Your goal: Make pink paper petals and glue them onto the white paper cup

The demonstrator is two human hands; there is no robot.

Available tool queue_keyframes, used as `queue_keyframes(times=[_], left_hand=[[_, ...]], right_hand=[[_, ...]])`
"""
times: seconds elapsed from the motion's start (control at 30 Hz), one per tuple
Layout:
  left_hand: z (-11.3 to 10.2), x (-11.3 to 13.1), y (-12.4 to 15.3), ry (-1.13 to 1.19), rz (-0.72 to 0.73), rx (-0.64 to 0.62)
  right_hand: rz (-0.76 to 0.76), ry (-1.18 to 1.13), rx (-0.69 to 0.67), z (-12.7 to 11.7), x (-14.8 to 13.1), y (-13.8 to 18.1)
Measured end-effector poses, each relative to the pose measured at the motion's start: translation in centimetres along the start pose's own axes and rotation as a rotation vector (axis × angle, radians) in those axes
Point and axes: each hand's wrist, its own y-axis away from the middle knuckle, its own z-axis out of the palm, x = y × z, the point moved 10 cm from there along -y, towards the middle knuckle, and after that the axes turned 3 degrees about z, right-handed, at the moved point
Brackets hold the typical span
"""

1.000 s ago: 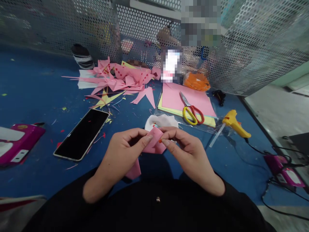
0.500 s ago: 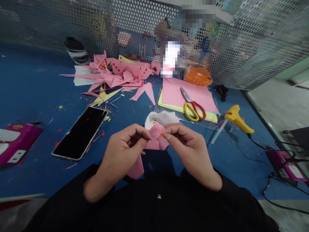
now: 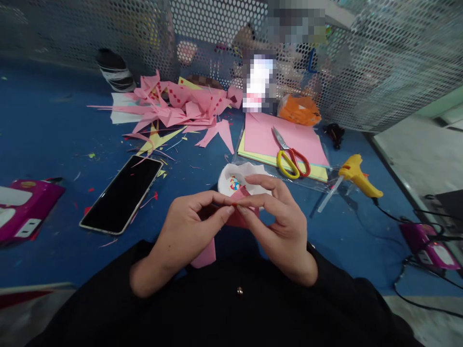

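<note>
My left hand [image 3: 188,226] and my right hand [image 3: 277,224] meet close in front of my chest, both pinching a folded pink paper piece [image 3: 206,253]. Their thumb and forefinger tips touch at the paper's upper edge, where a tiny red bit shows. Most of the paper is hidden behind my fingers; one flap hangs below my left hand. Just beyond my hands lies a small white dish [image 3: 235,180] with tiny coloured bits in it.
A black phone [image 3: 123,193] lies left on the blue table [image 3: 54,130]. Pink paper scraps [image 3: 181,108] pile at the back. Scissors [image 3: 289,156] rest on pink sheets [image 3: 289,140]; a yellow glue gun [image 3: 356,176] lies right. Magenta boxes [image 3: 25,207] sit at both sides. Perforated metal panels [image 3: 379,62] fence the back.
My right hand has turned inward and lowered, its fingertips now meeting my left hand's at the paper edge. The pink paper is more covered than before. The view shifted slightly.
</note>
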Motion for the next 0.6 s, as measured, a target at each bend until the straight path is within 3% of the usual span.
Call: queue_keyframes(times=[0.6], left_hand=[[-0.1, 1.1, 0.3, -0.261, 0.155, -0.005]], right_hand=[[-0.112, 0.107, -0.061, 0.0, -1.3, -0.3]])
